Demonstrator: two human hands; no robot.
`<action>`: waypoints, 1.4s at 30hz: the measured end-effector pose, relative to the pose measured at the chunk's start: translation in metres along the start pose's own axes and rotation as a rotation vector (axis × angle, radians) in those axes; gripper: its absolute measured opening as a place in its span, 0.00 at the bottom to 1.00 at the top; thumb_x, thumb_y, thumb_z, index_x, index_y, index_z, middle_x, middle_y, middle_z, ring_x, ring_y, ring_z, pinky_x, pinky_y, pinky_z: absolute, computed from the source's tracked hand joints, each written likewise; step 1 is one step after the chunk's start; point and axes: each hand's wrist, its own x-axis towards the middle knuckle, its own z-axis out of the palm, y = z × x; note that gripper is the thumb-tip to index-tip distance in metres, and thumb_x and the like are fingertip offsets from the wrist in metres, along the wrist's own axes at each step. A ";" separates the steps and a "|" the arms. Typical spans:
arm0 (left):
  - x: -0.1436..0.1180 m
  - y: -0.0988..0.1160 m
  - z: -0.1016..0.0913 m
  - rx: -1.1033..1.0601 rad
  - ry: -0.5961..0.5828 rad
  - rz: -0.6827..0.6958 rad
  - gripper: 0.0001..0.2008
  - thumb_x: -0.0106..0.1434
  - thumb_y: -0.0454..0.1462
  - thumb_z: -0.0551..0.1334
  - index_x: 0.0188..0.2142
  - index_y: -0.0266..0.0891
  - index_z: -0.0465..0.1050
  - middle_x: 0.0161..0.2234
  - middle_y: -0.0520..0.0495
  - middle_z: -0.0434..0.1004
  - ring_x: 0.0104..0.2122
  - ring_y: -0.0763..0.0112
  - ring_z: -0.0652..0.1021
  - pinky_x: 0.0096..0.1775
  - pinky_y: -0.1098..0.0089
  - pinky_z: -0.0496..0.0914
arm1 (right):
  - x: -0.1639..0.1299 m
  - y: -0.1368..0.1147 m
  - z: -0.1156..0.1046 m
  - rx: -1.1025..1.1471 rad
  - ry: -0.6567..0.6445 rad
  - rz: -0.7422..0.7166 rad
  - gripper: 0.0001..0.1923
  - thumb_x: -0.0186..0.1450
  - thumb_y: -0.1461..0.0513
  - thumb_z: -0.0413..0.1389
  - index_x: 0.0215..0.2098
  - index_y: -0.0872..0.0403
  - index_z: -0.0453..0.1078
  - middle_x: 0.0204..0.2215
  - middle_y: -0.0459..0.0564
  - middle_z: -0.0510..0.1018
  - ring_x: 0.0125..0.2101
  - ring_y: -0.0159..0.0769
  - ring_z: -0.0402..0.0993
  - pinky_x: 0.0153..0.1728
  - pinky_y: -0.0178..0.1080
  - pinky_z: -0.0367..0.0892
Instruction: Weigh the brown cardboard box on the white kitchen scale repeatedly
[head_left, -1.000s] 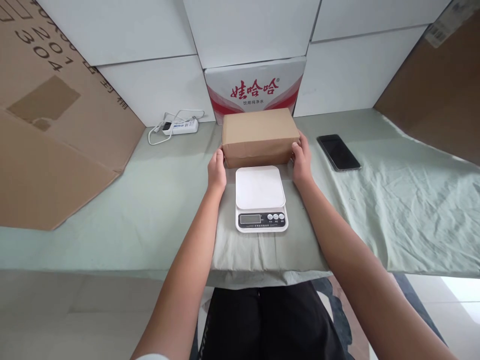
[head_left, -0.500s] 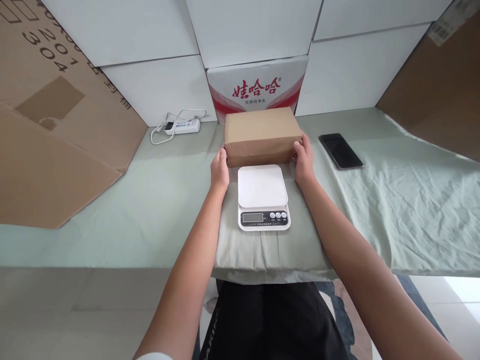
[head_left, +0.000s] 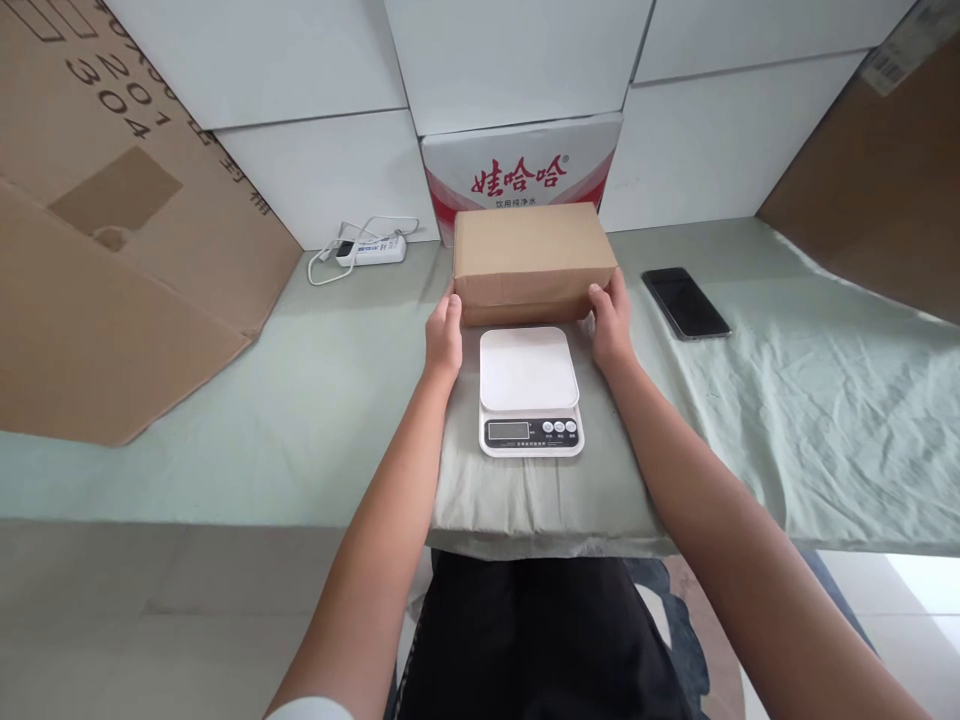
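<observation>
Box: a plain brown cardboard box (head_left: 534, 262), long and flat, sits at the back of the table, just behind the scale and right in front of a white carton with red letters (head_left: 523, 170).
Left hand: the left hand (head_left: 444, 335) is pressed flat against the box's left end, fingers curled a little round the corner. It holds nothing else.
Right hand: the right hand (head_left: 611, 322) is pressed on the box's right end the same way. I think a hand goes on each end because the box is too wide for one hand.
Scale: a small white kitchen scale with a grey screen and round buttons (head_left: 529, 390) lies between the two arms. Its top plate is bare. The screen faces the person, so it is easy to read.
Table: a pale green wrinkled cloth (head_left: 810, 420) covers it.
Phone: a black phone (head_left: 685, 302) lies flat to the right, apart from the box.
Power strip: a white power strip with a cord (head_left: 366, 250) lies at the back left.
Big cardboard: a big brown sheet (head_left: 112, 240) leans on the left.
</observation>
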 end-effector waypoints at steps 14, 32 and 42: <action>-0.115 0.079 -0.028 -0.056 -0.040 0.005 0.41 0.75 0.68 0.60 0.68 0.42 0.83 0.65 0.35 0.88 0.71 0.40 0.82 0.70 0.49 0.79 | -0.098 -0.067 -0.037 -0.100 0.110 -0.223 0.44 0.67 0.34 0.64 0.75 0.41 0.66 0.70 0.58 0.77 0.71 0.64 0.74 0.77 0.70 0.67; -0.125 0.077 -0.030 -0.044 0.034 -0.048 0.41 0.72 0.69 0.63 0.64 0.40 0.85 0.65 0.31 0.88 0.70 0.38 0.84 0.72 0.44 0.77 | -0.103 -0.080 -0.031 -0.104 0.200 -0.165 0.36 0.71 0.32 0.55 0.66 0.44 0.73 0.60 0.56 0.80 0.59 0.57 0.79 0.64 0.64 0.75; -0.123 0.074 -0.032 0.010 -0.013 -0.025 0.38 0.76 0.67 0.58 0.62 0.40 0.84 0.59 0.34 0.90 0.63 0.45 0.86 0.61 0.53 0.80 | -0.096 -0.082 -0.035 -0.116 0.126 -0.244 0.39 0.74 0.33 0.54 0.71 0.44 0.72 0.66 0.57 0.81 0.66 0.62 0.78 0.69 0.69 0.74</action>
